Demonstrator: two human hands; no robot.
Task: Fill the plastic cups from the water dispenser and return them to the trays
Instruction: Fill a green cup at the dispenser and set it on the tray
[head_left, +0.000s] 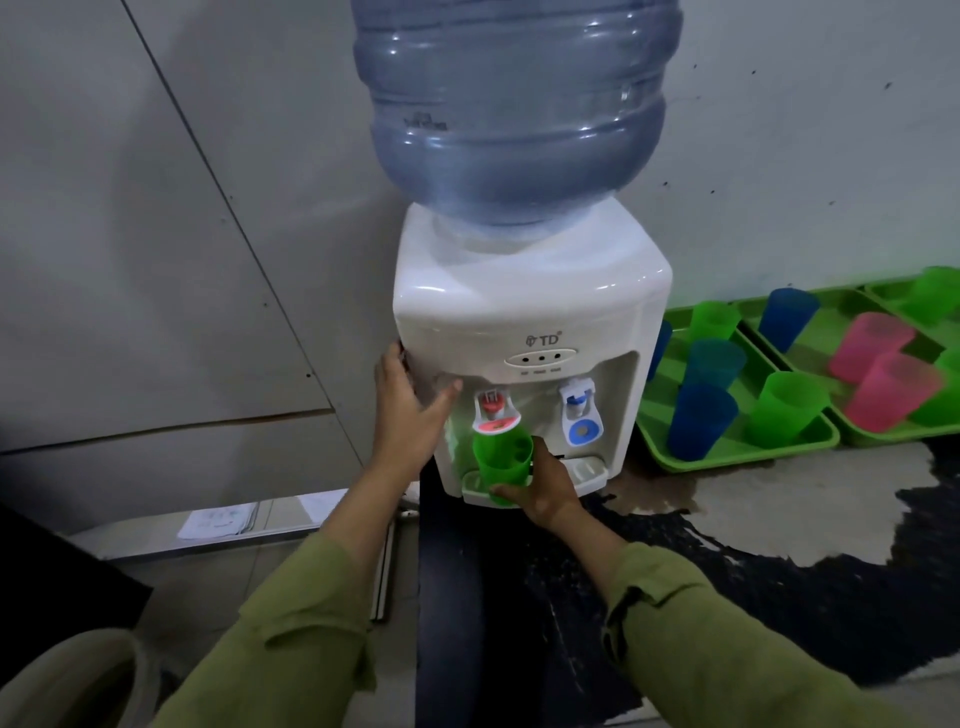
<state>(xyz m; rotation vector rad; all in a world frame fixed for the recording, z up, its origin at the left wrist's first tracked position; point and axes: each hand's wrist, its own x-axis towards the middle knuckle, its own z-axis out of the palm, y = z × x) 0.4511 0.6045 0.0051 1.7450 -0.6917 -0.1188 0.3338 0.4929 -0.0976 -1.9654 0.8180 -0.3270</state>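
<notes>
Right grip (546, 489) round green cup (500, 460), under tap (493, 411)

Creased olive-green fabric left sleeve (291, 623); matching right sleeve (727, 639) with slit cuff. Left grip (410, 410), right grip (550, 491) bare.

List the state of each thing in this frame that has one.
green cup, upright, held under the red tap; fill level unclear.
red tap, cup rim at its lever; flow not visible.
blue tap, untouched.
right hand, grips the green cup.
left hand, flat against the dispenser's side.
water bottle, inverted on the dispenser.
tray cups, upright on green trays.
</notes>
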